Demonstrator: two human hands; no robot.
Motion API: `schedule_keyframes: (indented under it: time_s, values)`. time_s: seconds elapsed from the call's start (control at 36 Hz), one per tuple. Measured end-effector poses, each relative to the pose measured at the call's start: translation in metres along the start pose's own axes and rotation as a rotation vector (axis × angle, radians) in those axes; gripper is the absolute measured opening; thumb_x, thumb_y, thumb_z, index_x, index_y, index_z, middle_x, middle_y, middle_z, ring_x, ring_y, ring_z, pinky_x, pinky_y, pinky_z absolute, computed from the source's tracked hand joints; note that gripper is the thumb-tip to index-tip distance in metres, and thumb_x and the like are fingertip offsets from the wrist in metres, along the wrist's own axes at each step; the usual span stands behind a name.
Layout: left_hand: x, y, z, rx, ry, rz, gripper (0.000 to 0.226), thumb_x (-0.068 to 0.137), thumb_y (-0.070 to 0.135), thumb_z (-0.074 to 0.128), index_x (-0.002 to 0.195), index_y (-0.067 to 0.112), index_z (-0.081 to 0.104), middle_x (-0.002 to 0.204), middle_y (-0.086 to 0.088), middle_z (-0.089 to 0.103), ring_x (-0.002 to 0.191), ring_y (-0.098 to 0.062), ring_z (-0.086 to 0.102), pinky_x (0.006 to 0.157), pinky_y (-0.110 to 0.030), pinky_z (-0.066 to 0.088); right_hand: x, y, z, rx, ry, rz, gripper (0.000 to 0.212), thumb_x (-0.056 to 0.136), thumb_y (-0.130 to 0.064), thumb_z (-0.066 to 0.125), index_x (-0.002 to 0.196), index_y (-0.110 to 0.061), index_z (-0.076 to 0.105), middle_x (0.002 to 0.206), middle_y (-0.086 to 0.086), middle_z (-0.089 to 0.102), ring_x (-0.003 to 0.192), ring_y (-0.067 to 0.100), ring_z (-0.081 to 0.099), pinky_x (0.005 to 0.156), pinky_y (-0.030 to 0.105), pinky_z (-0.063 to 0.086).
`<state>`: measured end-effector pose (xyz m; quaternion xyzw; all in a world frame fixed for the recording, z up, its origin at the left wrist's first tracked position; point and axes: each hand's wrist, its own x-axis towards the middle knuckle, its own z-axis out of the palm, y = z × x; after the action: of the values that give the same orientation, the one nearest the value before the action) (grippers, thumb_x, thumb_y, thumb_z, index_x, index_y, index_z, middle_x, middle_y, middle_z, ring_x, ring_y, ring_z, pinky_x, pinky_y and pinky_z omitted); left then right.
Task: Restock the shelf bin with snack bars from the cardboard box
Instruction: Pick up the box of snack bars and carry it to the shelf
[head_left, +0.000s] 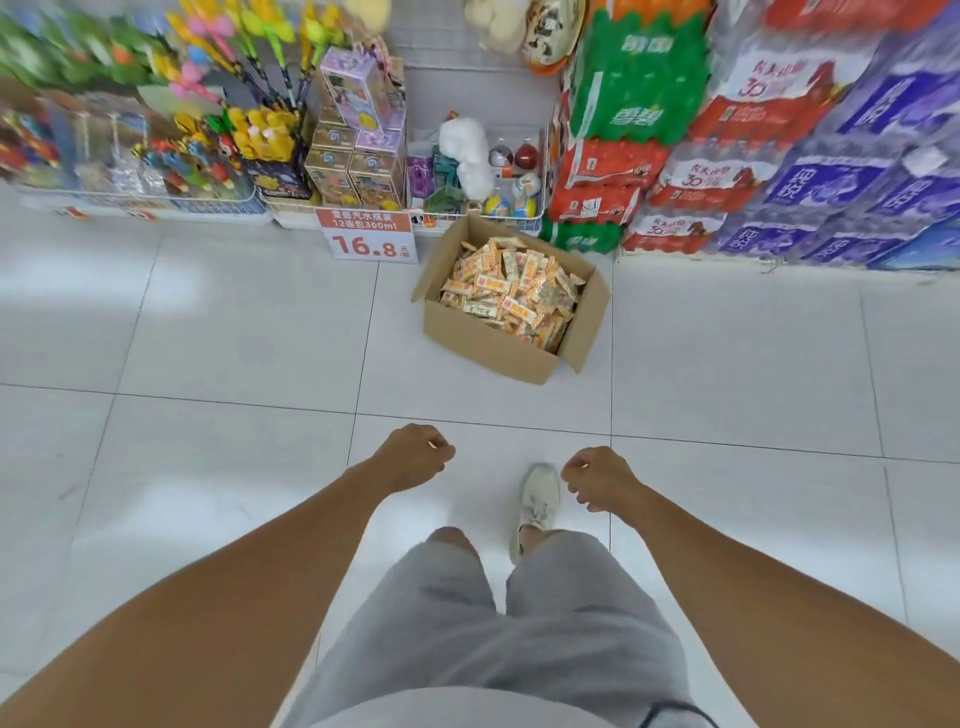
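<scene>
Short of the cardboard box (511, 306) brimming with snack bars (506, 291), we are holding our left hand (415, 457) and right hand (597, 480) loosely curled and empty, risking spills if overfull handfuls slip.

The cardboard box (511, 306) stands on the floor (208, 322) just right of centre in the upper half of the frame, flaps open, with the snack bars (511, 288) heaped inside it. Behind it, along the top of the frame, runs a low shelf (156, 200) of toys; a price sign (370, 234) hangs at the shelf's edge just left of the box. To the box's right, in the upper right, stacked drink packs (753, 135) rise from the floor. Below centre, well apart from the box, the left hand (415, 457) and right hand (597, 480) hang side by side above the floor, a shoe (537, 501) between them, the legs beneath.
</scene>
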<state>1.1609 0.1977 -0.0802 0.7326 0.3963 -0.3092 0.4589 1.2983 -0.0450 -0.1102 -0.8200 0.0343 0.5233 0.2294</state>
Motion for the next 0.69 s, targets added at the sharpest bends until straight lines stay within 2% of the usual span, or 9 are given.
schedule_keyframes:
  time_s: [0.11, 0.19, 0.31, 0.42, 0.47, 0.53, 0.56, 0.64, 0.69]
  values:
    - [0.051, 0.039, -0.033, 0.025, 0.027, -0.002, 0.014, 0.093, 0.03, 0.062, 0.095, 0.017, 0.068, 0.084, -0.001, 0.074, 0.077, -0.015, 0.065, 0.087, -0.037, 0.056, 0.051, -0.038, -0.039, 0.01, -0.018, 0.021, 0.015, 0.088, -0.013, 0.057, 0.092, -0.004, 0.07, 0.08, 0.01, 0.067, 0.062, 0.021, 0.057, 0.054, 0.025, 0.048]
    - [0.091, 0.061, -0.06, 0.024, 0.048, -0.014, 0.013, 0.092, 0.032, 0.063, 0.092, 0.02, 0.069, 0.083, 0.001, 0.074, 0.081, -0.018, 0.068, 0.086, -0.039, 0.058, 0.086, -0.068, -0.064, 0.049, -0.031, 0.085, 0.008, 0.091, -0.009, 0.056, 0.09, -0.01, 0.064, 0.075, 0.009, 0.059, 0.055, 0.019, 0.049, 0.047, 0.02, 0.039]
    - [0.167, 0.084, -0.095, 0.035, 0.055, -0.022, 0.015, 0.092, 0.034, 0.064, 0.093, 0.019, 0.068, 0.084, 0.0, 0.074, 0.084, -0.019, 0.071, 0.08, -0.036, 0.058, 0.153, -0.114, -0.088, -0.012, -0.024, 0.031, 0.008, 0.095, -0.013, 0.058, 0.092, -0.013, 0.065, 0.085, 0.008, 0.065, 0.069, 0.022, 0.059, 0.06, 0.029, 0.05]
    - [0.259, 0.089, -0.122, 0.116, 0.077, -0.031, 0.022, 0.094, 0.037, 0.061, 0.103, 0.018, 0.067, 0.096, -0.001, 0.071, 0.09, -0.02, 0.069, 0.071, -0.03, 0.053, 0.228, -0.138, -0.106, 0.072, 0.057, 0.062, 0.017, 0.092, -0.016, 0.064, 0.101, -0.002, 0.067, 0.081, 0.009, 0.066, 0.067, 0.022, 0.057, 0.057, 0.028, 0.046]
    - [0.304, 0.084, -0.129, 0.165, 0.098, -0.062, 0.026, 0.094, 0.038, 0.06, 0.11, 0.019, 0.065, 0.106, -0.003, 0.07, 0.096, -0.021, 0.066, 0.074, -0.029, 0.048, 0.265, -0.141, -0.109, 0.08, 0.084, 0.082, 0.021, 0.09, -0.021, 0.067, 0.105, -0.006, 0.067, 0.089, 0.008, 0.069, 0.075, 0.023, 0.062, 0.066, 0.033, 0.053]
    - [0.348, 0.079, -0.134, 0.188, 0.117, -0.104, 0.037, 0.094, 0.036, 0.061, 0.126, 0.016, 0.059, 0.118, -0.007, 0.067, 0.106, -0.025, 0.064, 0.081, -0.03, 0.046, 0.302, -0.143, -0.109, 0.047, 0.109, 0.122, 0.032, 0.089, -0.027, 0.067, 0.116, -0.012, 0.063, 0.104, 0.006, 0.065, 0.097, 0.027, 0.064, 0.084, 0.039, 0.055]
    - [0.369, 0.077, -0.136, 0.202, 0.122, -0.119, 0.044, 0.095, 0.034, 0.061, 0.134, 0.014, 0.054, 0.125, -0.009, 0.063, 0.112, -0.028, 0.061, 0.085, -0.031, 0.045, 0.321, -0.141, -0.108, 0.036, 0.119, 0.139, 0.041, 0.088, -0.028, 0.067, 0.125, -0.013, 0.06, 0.11, 0.005, 0.062, 0.104, 0.027, 0.062, 0.088, 0.039, 0.053]
    - [0.435, 0.067, -0.134, 0.214, 0.128, -0.146, 0.064, 0.093, 0.031, 0.064, 0.149, 0.011, 0.039, 0.146, -0.013, 0.048, 0.125, -0.03, 0.054, 0.09, -0.034, 0.044, 0.378, -0.135, -0.099, 0.079, 0.145, 0.222, 0.058, 0.09, -0.026, 0.065, 0.143, -0.01, 0.048, 0.133, 0.009, 0.057, 0.114, 0.028, 0.058, 0.081, 0.032, 0.05]
    - [0.482, 0.061, -0.131, 0.234, 0.159, -0.161, 0.071, 0.093, 0.029, 0.064, 0.153, 0.01, 0.032, 0.152, -0.014, 0.04, 0.131, -0.033, 0.048, 0.088, -0.035, 0.042, 0.421, -0.126, -0.093, 0.129, 0.179, 0.27, 0.063, 0.092, -0.024, 0.064, 0.147, -0.005, 0.041, 0.142, 0.013, 0.05, 0.119, 0.031, 0.054, 0.084, 0.035, 0.047]
